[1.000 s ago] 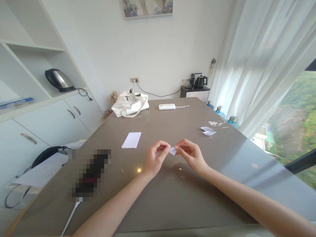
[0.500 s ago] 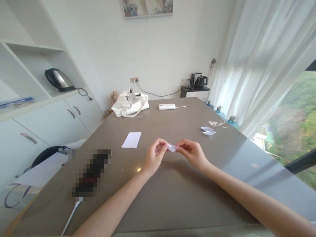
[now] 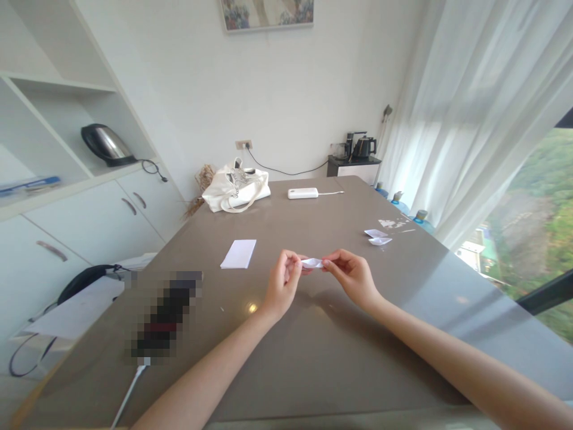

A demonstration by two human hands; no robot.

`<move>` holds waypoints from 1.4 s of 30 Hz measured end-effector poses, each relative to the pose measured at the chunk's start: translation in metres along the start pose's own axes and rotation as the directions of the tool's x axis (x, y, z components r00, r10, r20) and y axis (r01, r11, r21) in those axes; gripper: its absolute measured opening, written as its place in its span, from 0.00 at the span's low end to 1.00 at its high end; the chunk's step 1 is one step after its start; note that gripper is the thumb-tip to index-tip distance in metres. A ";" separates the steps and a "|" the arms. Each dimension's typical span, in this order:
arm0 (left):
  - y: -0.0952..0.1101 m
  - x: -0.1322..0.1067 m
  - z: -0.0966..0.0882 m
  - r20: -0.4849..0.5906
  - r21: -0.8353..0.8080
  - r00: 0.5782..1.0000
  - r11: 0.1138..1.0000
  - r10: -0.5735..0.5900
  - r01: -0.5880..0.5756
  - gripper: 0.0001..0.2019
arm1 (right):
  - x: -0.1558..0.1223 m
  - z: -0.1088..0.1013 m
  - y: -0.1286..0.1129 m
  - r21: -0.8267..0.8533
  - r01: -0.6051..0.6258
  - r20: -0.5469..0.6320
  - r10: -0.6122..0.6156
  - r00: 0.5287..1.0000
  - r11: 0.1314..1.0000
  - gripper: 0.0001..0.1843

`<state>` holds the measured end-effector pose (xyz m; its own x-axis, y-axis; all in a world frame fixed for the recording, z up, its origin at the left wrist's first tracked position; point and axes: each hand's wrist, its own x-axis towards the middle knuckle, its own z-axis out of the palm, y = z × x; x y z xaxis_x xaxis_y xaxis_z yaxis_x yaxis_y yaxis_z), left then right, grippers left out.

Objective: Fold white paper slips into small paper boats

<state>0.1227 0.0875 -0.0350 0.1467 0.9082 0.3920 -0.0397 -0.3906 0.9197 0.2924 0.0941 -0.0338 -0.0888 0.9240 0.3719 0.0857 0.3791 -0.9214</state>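
Observation:
Between my hands, above the table, is a small folded paper boat (image 3: 312,263), white and stretched out sideways. My left hand (image 3: 285,278) pinches its left end between thumb and fingers. At the other end, my right hand (image 3: 348,273) grips the tip the same way. Two more folded white paper pieces, one a boat shape (image 3: 380,241), lie on the table to the right, beyond my right hand. A stack of white paper (image 3: 239,254) rests to the left of my left hand.
On the brown table (image 3: 286,370) lie a blurred-out dark device (image 3: 163,316) with a white cable, a white bag (image 3: 237,188) and a white power bank (image 3: 303,193). Paper scraps (image 3: 394,224) are at the right edge, near blue-capped water bottles (image 3: 421,217).
My hands have drawn slightly apart, the right one moving a little rightward. The folded paper between them has opened out into a longer, flatter boat shape.

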 end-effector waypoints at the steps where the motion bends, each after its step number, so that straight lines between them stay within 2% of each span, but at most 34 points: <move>1: 0.001 0.000 -0.002 0.027 0.015 1.000 1.000 0.007 -0.007 0.10 | 0.000 0.000 0.000 -0.013 0.006 0.012 -0.006 1.000 1.000 0.16; 4: 0.005 0.001 -0.007 0.118 0.140 0.992 0.989 0.036 -0.053 0.14 | -0.002 0.000 -0.002 -0.042 0.013 0.058 -0.010 0.998 0.999 0.15; 7: 0.007 0.003 -0.010 0.151 0.272 0.986 0.955 0.077 -0.117 0.09 | -0.004 0.001 -0.005 -0.050 0.012 0.101 -0.007 0.995 0.999 0.14; 14: 0.009 0.001 -0.011 0.108 0.331 0.987 0.932 0.116 -0.145 0.08 | -0.003 0.002 0.000 0.001 -0.001 0.118 0.001 0.993 1.000 0.14; 20: 0.014 0.000 -0.016 0.202 0.462 0.956 0.840 0.214 -0.286 0.06 | -0.005 0.004 -0.003 0.030 -0.027 0.135 0.022 0.991 0.999 0.14; 23: 0.014 0.000 -0.017 0.245 0.487 0.936 0.803 0.251 -0.343 0.06 | -0.005 0.005 -0.005 0.039 -0.033 0.144 0.027 0.989 0.999 0.14; 28: 0.012 0.000 -0.020 0.272 0.507 0.926 0.778 0.263 -0.370 0.06 | -0.005 0.007 -0.004 0.030 -0.032 0.160 0.027 0.987 0.999 0.14; 37: 0.014 -0.001 -0.020 0.191 0.457 0.958 0.845 0.212 -0.278 0.06 | -0.005 0.008 -0.010 0.052 -0.025 0.142 0.017 0.990 0.998 0.14; 42: 0.012 -0.001 -0.022 0.279 0.491 0.921 0.784 0.271 -0.379 0.06 | -0.005 0.007 -0.007 0.037 -0.021 0.148 0.015 0.989 0.999 0.14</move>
<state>0.1000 0.0858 -0.0239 0.4000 0.6890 0.6044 0.3986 -0.7246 0.5622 0.2857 0.0866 -0.0300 -0.2338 0.9120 0.3370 0.0505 0.3576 -0.9325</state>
